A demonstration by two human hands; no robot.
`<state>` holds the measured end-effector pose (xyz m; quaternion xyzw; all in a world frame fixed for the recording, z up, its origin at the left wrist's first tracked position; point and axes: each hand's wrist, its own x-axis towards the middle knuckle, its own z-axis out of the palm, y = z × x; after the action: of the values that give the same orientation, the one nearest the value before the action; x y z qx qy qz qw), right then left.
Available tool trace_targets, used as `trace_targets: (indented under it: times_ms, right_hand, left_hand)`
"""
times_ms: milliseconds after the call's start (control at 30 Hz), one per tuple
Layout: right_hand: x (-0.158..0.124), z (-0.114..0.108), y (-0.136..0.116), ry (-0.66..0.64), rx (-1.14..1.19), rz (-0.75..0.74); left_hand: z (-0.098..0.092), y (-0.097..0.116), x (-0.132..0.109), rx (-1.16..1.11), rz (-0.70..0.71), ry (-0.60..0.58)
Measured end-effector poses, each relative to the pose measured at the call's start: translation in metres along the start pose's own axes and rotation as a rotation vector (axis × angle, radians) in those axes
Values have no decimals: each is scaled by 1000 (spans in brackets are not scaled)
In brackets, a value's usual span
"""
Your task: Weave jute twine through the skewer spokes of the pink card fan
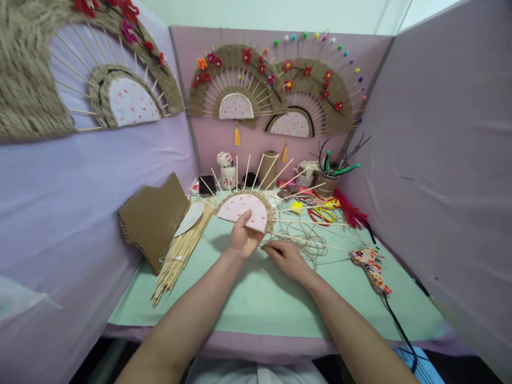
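Observation:
My left hand (pixel 245 237) is closed on a half-round fan piece (pixel 242 208), its thumb on the white face with red dots. Twine is wound along the curved edge of this piece, and thin wooden sticks fan out from it. Just right of its lower corner, my right hand (pixel 286 257) has thumb and fingers pinched on twine, though the strand at the fingertips is barely visible. A loose tangle of twine (pixel 308 242) lies on the table behind my right hand.
Bundled sticks (pixel 182 253) and brown cardboard (pixel 154 218) lie at left. A flower-patterned glue gun (pixel 372 269) with a black cord rests at right. Scissors (pixel 322 215), a twine spool (pixel 269 169) and a tin with green-handled pliers (pixel 328 184) are behind. Finished fans (pixel 234 53) hang on the partition.

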<state>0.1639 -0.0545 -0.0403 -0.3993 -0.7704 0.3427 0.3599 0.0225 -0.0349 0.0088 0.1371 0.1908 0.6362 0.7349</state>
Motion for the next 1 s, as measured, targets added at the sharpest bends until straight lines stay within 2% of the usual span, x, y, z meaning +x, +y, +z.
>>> trace_targets:
  times_ms: [133, 267, 400, 500, 600, 733, 767, 867, 1000]
  right_hand:
    - [6, -15, 13, 285, -39, 159]
    - [9, -20, 20, 349, 10, 159]
    - [11, -17, 18, 392, 25, 119]
    - [16, -18, 15, 389, 41, 110]
    - [30, -24, 13, 342, 90, 114]
    - [62, -36, 16, 91, 251, 107]
    - [69, -37, 18, 70, 330, 118]
    - [80, -36, 26, 99, 579, 149]
    - [73, -31, 39, 134, 770, 178]
  left_hand:
    - [2, 6, -3, 21, -104, -44]
    - [1, -1, -5, 51, -190, -96]
    - [-4, -12, -6, 71, -269, -89]
    - [-7, -12, -4, 85, -262, -48]
    - [-8, -4, -2, 129, -217, -46]
    - [-11, 11, 3, 151, -137, -65]
    - [-13, 14, 4, 145, -134, -76]
    - [-17, 19, 6, 123, -208, -143]
    - [-17, 20, 6, 78, -322, -220]
